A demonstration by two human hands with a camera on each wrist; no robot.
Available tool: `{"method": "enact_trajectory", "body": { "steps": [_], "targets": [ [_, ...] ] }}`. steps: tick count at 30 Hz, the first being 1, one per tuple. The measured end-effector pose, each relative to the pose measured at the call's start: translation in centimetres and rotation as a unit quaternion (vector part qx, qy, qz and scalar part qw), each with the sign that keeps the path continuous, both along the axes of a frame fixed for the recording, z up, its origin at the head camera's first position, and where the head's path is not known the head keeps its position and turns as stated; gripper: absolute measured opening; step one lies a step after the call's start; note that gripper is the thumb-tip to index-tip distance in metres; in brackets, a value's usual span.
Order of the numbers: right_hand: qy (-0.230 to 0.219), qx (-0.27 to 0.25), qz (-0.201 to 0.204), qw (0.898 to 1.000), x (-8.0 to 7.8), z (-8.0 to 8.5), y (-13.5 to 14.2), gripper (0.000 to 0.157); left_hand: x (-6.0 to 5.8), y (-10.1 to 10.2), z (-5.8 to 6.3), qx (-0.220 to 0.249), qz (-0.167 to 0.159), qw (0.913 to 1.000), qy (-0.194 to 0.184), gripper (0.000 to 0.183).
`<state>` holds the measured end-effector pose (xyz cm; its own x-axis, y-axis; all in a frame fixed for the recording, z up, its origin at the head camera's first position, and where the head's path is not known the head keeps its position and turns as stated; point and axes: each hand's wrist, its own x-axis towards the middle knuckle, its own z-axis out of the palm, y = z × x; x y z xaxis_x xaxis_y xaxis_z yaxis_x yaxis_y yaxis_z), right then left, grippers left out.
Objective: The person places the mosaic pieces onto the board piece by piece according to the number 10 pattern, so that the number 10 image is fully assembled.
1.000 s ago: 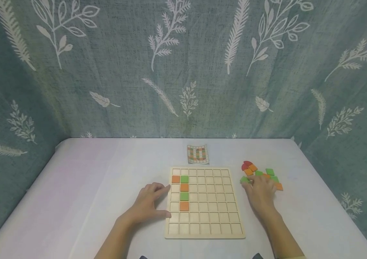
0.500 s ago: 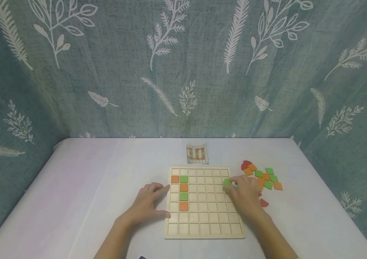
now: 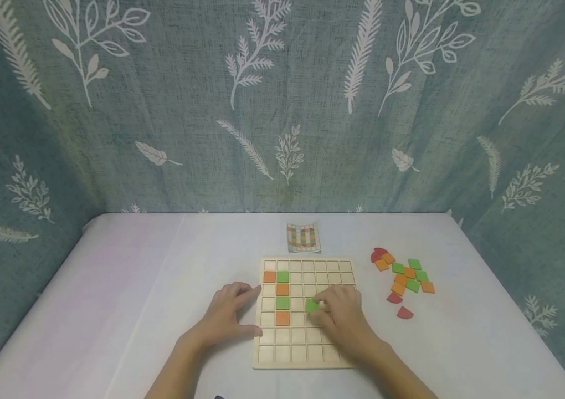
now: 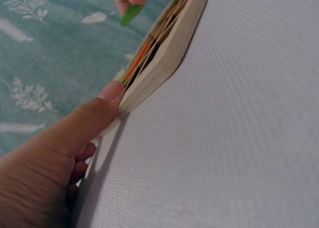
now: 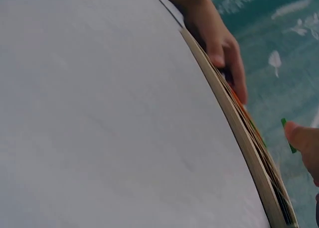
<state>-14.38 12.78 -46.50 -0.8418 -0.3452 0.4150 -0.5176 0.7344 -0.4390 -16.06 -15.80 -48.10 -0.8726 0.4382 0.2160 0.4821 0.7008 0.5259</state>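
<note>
My right hand (image 3: 344,318) pinches a green square tile (image 3: 311,305) between thumb and fingers over the middle of the wooden grid board (image 3: 307,353). Both wrist views show this green tile (image 4: 130,15) raised above the board, held on edge. My left hand (image 3: 225,316) lies at the board's left side, thumb and index finger spread and touching its edge. Toward the board's left sit an orange tile (image 3: 269,276) and, in the second column, a green tile (image 3: 282,276) topping a line of alternating orange and green tiles. Part of the grid is hidden under my right hand.
Behind the board lies a small card (image 3: 303,238) printed with a coloured grid pattern. Right of the board are scattered orange tiles (image 3: 428,287), green tiles (image 3: 414,264) and red rounded pieces (image 3: 405,313). A leaf-patterned curtain (image 3: 282,111) surrounds the white table (image 3: 163,266).
My right hand picked up a green tile from the pile and carried it left, over the board's middle. The left hand stayed at the board's edge.
</note>
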Motion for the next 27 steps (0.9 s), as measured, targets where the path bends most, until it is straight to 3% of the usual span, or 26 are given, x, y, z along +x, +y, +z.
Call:
{"method": "enact_trajectory", "body": {
  "steps": [9, 14, 18, 27],
  "targets": [
    [0.018, 0.034, 0.082, 0.996, 1.3, -0.5, -1.9, 0.019, -0.1, 0.0, -0.1, -0.005, 0.001, 1.0, -0.008, 0.085],
    [0.055, 0.057, 0.119, 0.99, 1.5, -1.1, -2.6, 0.022, 0.0, 0.0, 0.1, -0.002, 0.003, 1.0, -0.008, 0.084],
    [0.066, 0.047, 0.122, 0.989, 1.7, -1.6, -3.2, 0.022, 0.0, 0.0, 0.1, -0.003, -0.002, 1.0, 0.001, 0.084],
    [0.05, -0.029, 0.117, 0.991, 1.8, -2.2, -4.1, 0.019, 0.1, 0.0, 0.1, 0.003, 0.0, 1.0, -0.007, 0.085]
  ]
}}
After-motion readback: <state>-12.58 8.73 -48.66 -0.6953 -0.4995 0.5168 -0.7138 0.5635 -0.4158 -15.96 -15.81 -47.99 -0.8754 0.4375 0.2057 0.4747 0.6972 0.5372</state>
